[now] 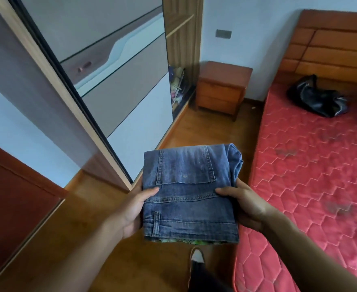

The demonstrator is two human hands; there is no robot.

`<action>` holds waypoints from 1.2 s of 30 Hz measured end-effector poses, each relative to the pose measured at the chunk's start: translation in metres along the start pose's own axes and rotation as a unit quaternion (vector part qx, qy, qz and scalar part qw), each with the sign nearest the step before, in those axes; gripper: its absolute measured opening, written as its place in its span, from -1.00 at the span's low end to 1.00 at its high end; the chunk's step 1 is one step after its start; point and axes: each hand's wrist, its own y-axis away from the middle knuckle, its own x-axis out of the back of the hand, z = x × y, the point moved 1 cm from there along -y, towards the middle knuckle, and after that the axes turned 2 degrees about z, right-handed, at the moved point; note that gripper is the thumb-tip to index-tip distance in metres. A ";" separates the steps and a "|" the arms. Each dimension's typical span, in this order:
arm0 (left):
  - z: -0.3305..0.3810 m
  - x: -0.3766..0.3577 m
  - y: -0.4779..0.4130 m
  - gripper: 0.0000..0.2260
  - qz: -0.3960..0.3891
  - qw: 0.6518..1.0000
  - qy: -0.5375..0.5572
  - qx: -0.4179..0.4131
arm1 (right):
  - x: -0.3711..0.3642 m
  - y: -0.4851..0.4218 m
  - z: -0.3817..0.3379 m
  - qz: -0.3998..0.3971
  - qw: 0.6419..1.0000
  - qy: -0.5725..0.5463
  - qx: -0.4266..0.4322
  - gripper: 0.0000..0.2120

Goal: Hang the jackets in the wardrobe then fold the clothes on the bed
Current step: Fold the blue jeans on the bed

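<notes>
One folded pair of blue denim jeans (189, 192) is held flat between both hands, over the wooden floor (205, 131). A thin strip of green patterned fabric (186, 241) shows under its near edge. The left hand (131, 209) grips the left edge, thumb on top, fingers hidden beneath. The right hand (247, 204) grips the right edge in the same way. Both forearms extend forward, roughly level.

To the right of the hands lies one bed with a red quilted mattress (312, 175), its edge just beside the right hand. One crumpled black jacket (317, 99) lies on it, well beyond the hands. To the left stands one wardrobe with a sliding grey-and-white door (118, 81). One brown wooden nightstand (221, 89) stands ahead. The floor strip between the wardrobe and the bed is clear.
</notes>
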 end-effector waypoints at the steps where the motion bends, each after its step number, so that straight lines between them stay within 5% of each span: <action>1: 0.009 -0.004 -0.016 -0.55 -0.002 1.000 -0.007 -0.003 | 0.004 -0.012 -0.009 0.004 1.000 -0.006 0.003 -0.42; 12: 0.153 -0.073 -0.223 -0.70 0.001 1.000 -0.001 0.000 | 0.058 -0.204 -0.181 0.040 0.999 -0.013 0.011 -0.55; 17: 0.241 -0.103 -0.311 -0.69 -0.022 1.000 -0.002 -0.015 | 0.066 -0.280 -0.294 0.000 0.999 0.014 0.043 -0.43; 22: 0.312 -0.121 -0.396 -0.71 -0.024 0.999 -0.004 -0.035 | 0.070 -0.352 -0.377 0.010 0.996 0.027 0.082 -0.60; 36: 0.477 -0.139 -0.652 -0.70 -0.079 0.996 -0.009 -0.045 | 0.089 -0.568 -0.563 0.067 0.990 0.040 0.120 -0.53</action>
